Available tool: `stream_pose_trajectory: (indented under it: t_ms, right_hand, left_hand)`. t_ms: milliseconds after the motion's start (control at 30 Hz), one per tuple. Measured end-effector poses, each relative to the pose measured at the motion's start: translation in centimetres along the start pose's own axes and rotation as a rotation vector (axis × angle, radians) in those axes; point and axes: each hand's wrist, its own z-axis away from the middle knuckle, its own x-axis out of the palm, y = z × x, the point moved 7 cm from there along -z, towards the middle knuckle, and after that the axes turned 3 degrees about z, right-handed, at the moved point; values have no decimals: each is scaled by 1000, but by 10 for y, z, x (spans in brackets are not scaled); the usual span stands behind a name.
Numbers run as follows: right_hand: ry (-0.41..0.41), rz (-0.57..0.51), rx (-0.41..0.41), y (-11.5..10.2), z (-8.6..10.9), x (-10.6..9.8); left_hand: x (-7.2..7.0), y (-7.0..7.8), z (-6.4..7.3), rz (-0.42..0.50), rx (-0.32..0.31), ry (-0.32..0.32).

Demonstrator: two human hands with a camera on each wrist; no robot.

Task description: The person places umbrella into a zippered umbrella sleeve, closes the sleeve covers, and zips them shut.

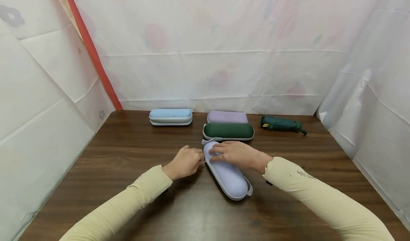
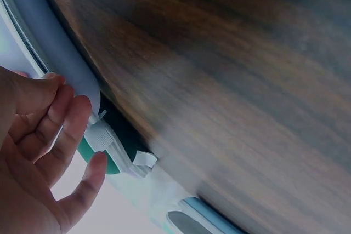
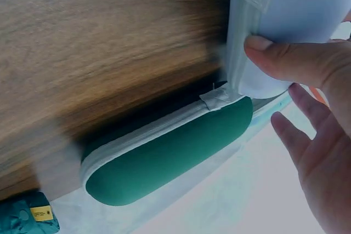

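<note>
A lavender zippered glasses case [image 1: 229, 178] lies slantwise on the table, with a grey zipper band and a wrist strap. My left hand [image 1: 187, 161] is at its left edge; in the left wrist view, the thumb and forefinger pinch at the zipper line [image 2: 22, 34], and the fingertips hide the pull itself. Over the case's far half, my right hand [image 1: 238, 155] grips it from above. Its thumb [image 3: 269, 50] presses the near side in the right wrist view, while the other fingers reach across the top. Just behind lies a dark green glasses case [image 1: 228, 131].
A light purple case [image 1: 228, 117] sits behind the green one. Further left is a light blue case [image 1: 171, 116]. A folded dark green umbrella [image 1: 282, 124] lies at the back right. White patterned sheeting [image 1: 217, 77] borders the wooden table [image 1: 128, 148] at the back and sides.
</note>
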Motion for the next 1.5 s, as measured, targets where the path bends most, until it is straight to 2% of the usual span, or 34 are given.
stream_pose_trajectory:
  t_ms: [167, 367, 667, 867, 1000, 1233, 1500]
  right_hand:
    - [-7, 11, 26, 3, -3, -1]
    - [-72, -30, 81, 8, -4, 2]
    - [-111, -133, 37, 5, 0, 7]
    - [-88, -170, 46, 5, 0, 3]
    - [-75, -199, 76, 7, 1, 2]
    - [-25, -230, 128, 14, 3, 3]
    - [-14, -275, 124, 14, 5, 9]
  left_hand:
    - [-1, 0, -3, -1, 1, -4]
    - [-3, 2, -4, 7, 9, -11]
    - [-2, 1, -5, -12, 13, -4]
    - [-1, 1, -5, -21, 6, -9]
    - [-2, 1, -5, -26, 9, 1]
    - [-3, -1, -1, -29, 5, -21]
    - [-4, -2, 3, -33, 3, -13]
